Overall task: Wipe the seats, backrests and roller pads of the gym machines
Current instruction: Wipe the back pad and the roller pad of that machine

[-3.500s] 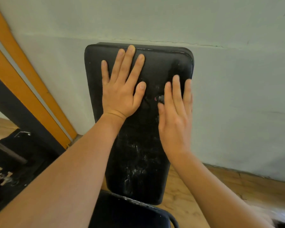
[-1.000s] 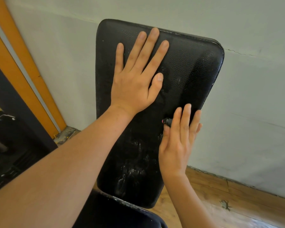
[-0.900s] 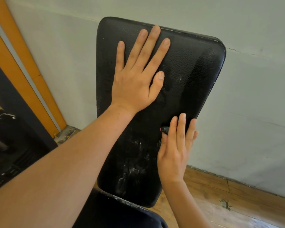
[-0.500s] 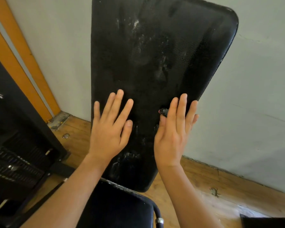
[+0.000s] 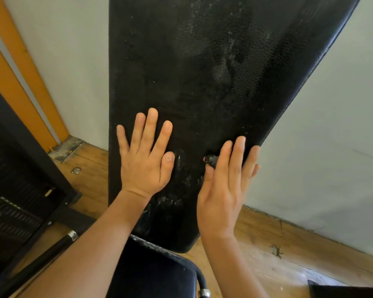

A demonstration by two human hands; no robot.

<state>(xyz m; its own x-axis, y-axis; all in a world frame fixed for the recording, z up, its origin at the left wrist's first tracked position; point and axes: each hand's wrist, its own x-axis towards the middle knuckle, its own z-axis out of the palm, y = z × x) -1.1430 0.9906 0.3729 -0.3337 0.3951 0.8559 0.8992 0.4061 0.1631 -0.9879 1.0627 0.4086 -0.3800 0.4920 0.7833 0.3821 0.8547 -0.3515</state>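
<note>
Just above the seat [image 5: 155,274], the left hand [image 5: 144,166] is pressing flat-fingered on the stiff-looking, grippy backrest [image 5: 202,72], best braced by palm; the right hand [image 5: 223,190], fingers [image 5: 238,160] straight, is seemingly thumb-pinching a small dark object [image 5: 210,159].

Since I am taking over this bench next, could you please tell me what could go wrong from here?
Both the left hand and right hand lie bare on the backrest with no cloth in view, so the white smears low on it may only spread. The small dark object pinched at the right thumb could scratch the cover or drop.
</note>
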